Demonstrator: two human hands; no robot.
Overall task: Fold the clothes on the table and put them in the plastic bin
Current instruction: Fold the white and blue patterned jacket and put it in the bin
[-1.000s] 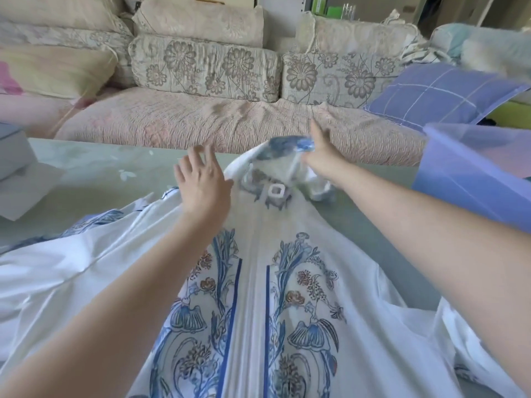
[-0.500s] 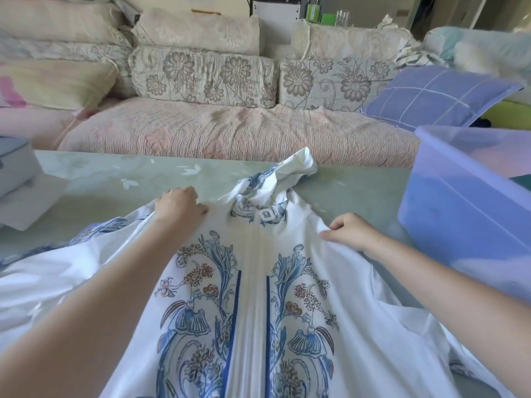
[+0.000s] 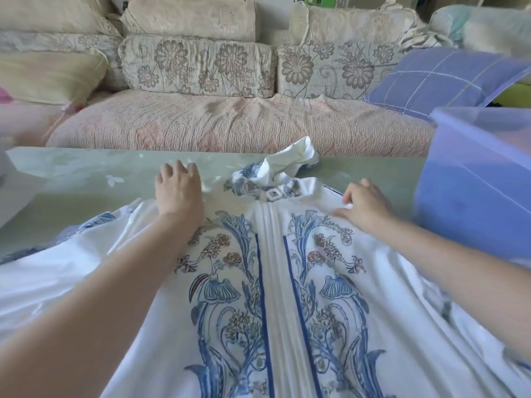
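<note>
A white garment (image 3: pixel 273 282) with blue floral print and a centre zipper lies spread face up on the green table (image 3: pixel 86 173), its collar crumpled at the far end. My left hand (image 3: pixel 178 193) rests on the garment's left shoulder, fingers stretched forward onto the tabletop. My right hand (image 3: pixel 365 205) has curled fingers that pinch a bit of white fabric at the right shoulder. The translucent purple plastic bin (image 3: pixel 474 182) stands on the table at the right, close to my right hand.
A floral sofa (image 3: pixel 230 124) runs along the table's far edge, with a purple checked pillow (image 3: pixel 436 79) at its right end. A pale flat object (image 3: pixel 14 196) sits at the table's left edge. Garment sleeves spread toward both sides.
Both hands came down from the collar to the shoulders. Since half a second ago the left hand's fingers have uncurled and the shoulders sit farther apart and flatter.
</note>
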